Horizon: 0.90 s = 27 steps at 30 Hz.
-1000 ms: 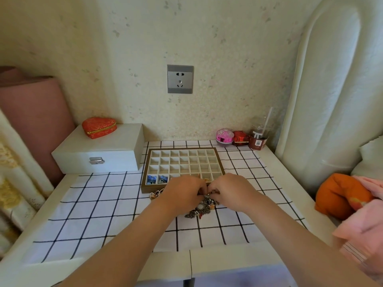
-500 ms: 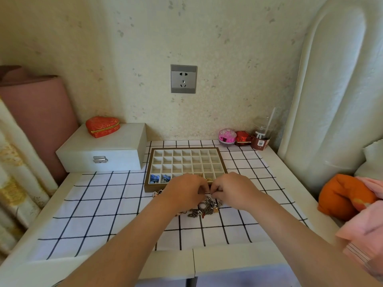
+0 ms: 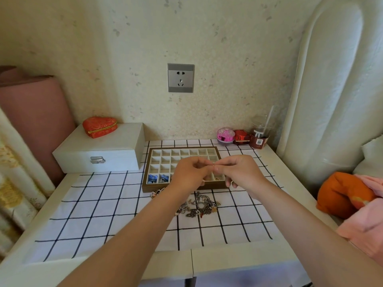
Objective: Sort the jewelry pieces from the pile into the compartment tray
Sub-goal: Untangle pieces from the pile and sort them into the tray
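Observation:
A wooden compartment tray (image 3: 147, 168) with a cream grid lies on the checked cloth. Two front-left cells hold blue pieces (image 3: 157, 178), and a ring (image 3: 216, 179) sits in a front-right cell. The tangled jewelry pile (image 3: 198, 205) lies on the cloth just in front of the tray. Both hands hover over the tray's front half. My left hand (image 3: 189, 176) and my right hand (image 3: 240, 172) meet fingertip to fingertip, pinching a small thin jewelry piece (image 3: 213, 165) between them. The piece is too small to identify.
A white latched box (image 3: 101, 150) with a red heart pouch (image 3: 99, 126) stands left of the tray. A pink bowl (image 3: 225, 136), a red box (image 3: 241, 137) and a cup with a straw (image 3: 260, 131) line the back right. An orange cushion (image 3: 344, 193) lies at the right.
Both hands have risen from the pile and moved back over the tray, carrying a small piece pinched between them. The pile now lies uncovered on the cloth.

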Tool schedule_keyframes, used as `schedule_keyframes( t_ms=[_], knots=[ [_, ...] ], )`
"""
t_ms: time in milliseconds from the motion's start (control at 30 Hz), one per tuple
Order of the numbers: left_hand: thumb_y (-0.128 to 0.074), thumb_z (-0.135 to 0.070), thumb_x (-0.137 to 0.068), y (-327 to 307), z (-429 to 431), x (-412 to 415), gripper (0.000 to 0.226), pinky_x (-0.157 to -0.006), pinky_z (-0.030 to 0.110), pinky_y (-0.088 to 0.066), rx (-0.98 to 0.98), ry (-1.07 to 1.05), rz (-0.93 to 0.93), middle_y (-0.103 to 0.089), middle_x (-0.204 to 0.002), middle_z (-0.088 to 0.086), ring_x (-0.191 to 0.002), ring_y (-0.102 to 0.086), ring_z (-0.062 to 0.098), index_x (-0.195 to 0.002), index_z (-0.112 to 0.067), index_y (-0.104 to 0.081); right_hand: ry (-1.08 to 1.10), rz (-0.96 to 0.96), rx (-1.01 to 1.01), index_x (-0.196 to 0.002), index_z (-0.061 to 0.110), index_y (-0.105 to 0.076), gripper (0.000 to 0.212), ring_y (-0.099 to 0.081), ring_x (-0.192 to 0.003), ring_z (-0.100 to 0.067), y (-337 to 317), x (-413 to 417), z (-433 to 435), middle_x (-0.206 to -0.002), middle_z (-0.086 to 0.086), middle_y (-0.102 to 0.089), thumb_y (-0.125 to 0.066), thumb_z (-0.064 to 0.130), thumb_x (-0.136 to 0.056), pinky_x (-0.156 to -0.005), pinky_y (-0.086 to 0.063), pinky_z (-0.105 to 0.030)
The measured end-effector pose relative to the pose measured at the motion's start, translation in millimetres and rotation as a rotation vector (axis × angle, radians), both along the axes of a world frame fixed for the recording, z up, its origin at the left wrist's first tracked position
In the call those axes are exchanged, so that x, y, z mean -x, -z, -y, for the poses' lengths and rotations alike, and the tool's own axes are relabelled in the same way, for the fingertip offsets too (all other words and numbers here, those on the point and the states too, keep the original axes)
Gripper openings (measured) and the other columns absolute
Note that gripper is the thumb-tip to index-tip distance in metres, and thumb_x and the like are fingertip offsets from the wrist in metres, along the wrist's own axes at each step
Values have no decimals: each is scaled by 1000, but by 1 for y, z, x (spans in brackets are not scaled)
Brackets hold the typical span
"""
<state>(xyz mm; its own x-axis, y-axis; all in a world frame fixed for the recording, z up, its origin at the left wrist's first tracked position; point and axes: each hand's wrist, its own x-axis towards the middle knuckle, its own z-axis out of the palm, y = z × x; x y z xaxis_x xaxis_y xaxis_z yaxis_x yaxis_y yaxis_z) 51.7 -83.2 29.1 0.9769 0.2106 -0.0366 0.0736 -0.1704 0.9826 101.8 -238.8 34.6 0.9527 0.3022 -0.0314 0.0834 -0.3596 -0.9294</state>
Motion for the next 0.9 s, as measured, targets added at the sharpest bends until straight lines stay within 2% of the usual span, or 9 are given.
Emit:
schedule_keyframes(
  t_ms=[67, 133, 200, 267, 333, 433, 700, 800, 900],
  knots=[
    [-76, -19, -86, -3, 1, -4, 8, -60, 20, -53, 75, -26, 5, -71, -80, 0, -68, -65, 10, -92, -18, -72, 6, -22, -34, -95, 15, -76, 7, -55, -46, -14, -2, -3, 0, -76, -2, -77, -75, 15, -88, -42, -40, -24],
    [-73, -21, -88, -3, 3, -10, 4, -59, 18, -50, 22, -31, 35, -72, -85, -1, -71, -66, 10, -91, -22, -71, 8, -17, -20, -94, 15, -76, 6, -55, -47, -13, -3, -8, 1, -78, -1, -77, -74, 16, -89, -41, -39, -22],
    [-67, -27, -93, 2, 4, -18, 6, -68, 20, -49, -244, -15, 77, -71, -95, -6, -82, -64, 8, -98, -27, -69, 25, 52, 95, -94, 19, -76, 6, -59, -52, -10, 2, -17, 4, -80, 1, -76, -74, 21, -89, -45, -42, -20],
    [-59, -32, -96, 10, 4, -25, 16, -85, 27, -47, -610, 25, 116, -67, -112, -9, -103, -58, 9, -110, -31, -68, 35, 197, 344, -93, 26, -76, 6, -64, -72, -5, 10, -27, 6, -87, 9, -73, -72, 29, -90, -64, -50, -22],
    [-54, -32, -96, 17, 3, -29, 24, -101, 35, -41, -885, 128, 140, -60, -127, -5, -122, -46, 16, -117, -34, -67, 27, 293, 564, -91, 33, -74, 5, -64, -89, -6, 16, -34, 9, -93, 15, -70, -69, 34, -91, -79, -53, -31],
    [-49, -36, -94, 26, 4, -31, 34, -107, 41, -31, -1150, 287, 85, -47, -138, -1, -130, -32, 20, -125, -36, -63, 2, 314, 687, -84, 37, -70, 7, -62, -92, -10, 21, -38, 11, -93, 15, -67, -67, 35, -91, -80, -54, -35],
    [-48, -42, -91, 32, 7, -33, 44, -108, 44, -29, -1335, 328, 91, -40, -145, 1, -135, -28, 23, -135, -38, -54, -58, 356, 722, -93, 34, -71, 5, -60, -94, -12, 21, -45, 11, -97, 13, -62, -66, 34, -92, -74, -47, -30],
    [-51, -43, -90, 32, 6, -34, 48, -107, 42, -31, -1305, 331, 98, -44, -142, 0, -133, -31, 22, -138, -37, -52, -114, 348, 752, -97, 32, -73, 8, -60, -93, -13, 19, -43, 11, -94, 12, -61, -67, 35, -92, -75, -48, -31],
    [-55, -42, -88, 30, 1, -35, 48, -102, 40, -40, -1215, 296, 121, -53, -134, -4, -126, -40, 19, -136, -33, -53, -159, 356, 768, -98, 31, -74, 10, -60, -89, -13, 21, -42, 9, -92, 11, -62, -66, 34, -93, -72, -48, -30]
  ],
)
